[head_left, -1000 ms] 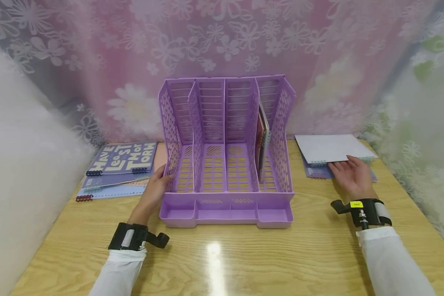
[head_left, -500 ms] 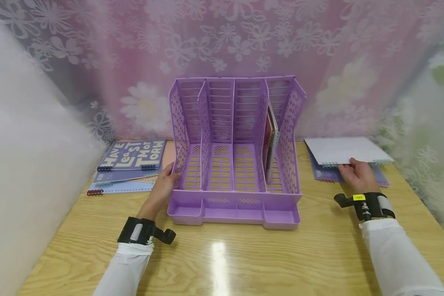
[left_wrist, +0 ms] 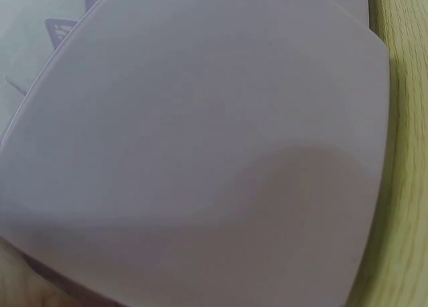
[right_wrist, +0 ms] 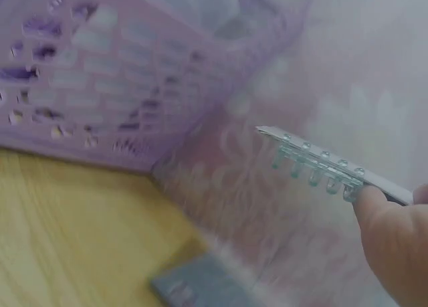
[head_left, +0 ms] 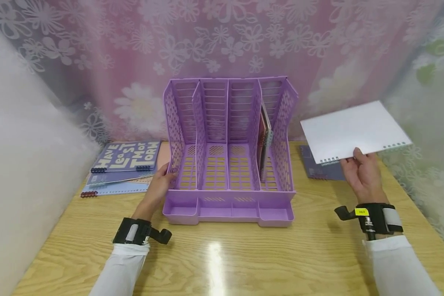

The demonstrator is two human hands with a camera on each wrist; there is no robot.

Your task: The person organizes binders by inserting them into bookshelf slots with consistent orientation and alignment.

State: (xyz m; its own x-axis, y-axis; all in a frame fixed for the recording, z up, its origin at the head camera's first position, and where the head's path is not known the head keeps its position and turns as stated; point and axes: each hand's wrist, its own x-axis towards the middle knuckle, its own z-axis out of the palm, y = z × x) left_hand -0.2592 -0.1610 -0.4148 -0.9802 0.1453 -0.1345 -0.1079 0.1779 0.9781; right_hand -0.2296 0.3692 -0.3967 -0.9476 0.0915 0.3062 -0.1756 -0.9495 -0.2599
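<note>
Seeing overlapping spiral notebooks (head_left: 127, 156) lying left of the purple rack (head_left: 225, 198), card-covered and coil-bound, with pale block lettering on the topmost. Gripping the rack's latticed left wall with the left hand (head_left: 158, 184), thumb over its front edge, just as half a second ago. Seeing thin notebooks (head_left: 263, 144) standing on edge in the rack's rightmost compartment, just beside its divider. Pinching a white notebook (head_left: 355, 129) right of the rack with the right hand (head_left: 363, 174), thumb on top, palm upward; raising and tilting it now, after finding it lying lower over the blue notebook (head_left: 315, 169) half a second ago. Leaving open room between its plain cover with teal coils and the rack's slotted right wall, above the wood-grained worktop (head_left: 259, 259).
</note>
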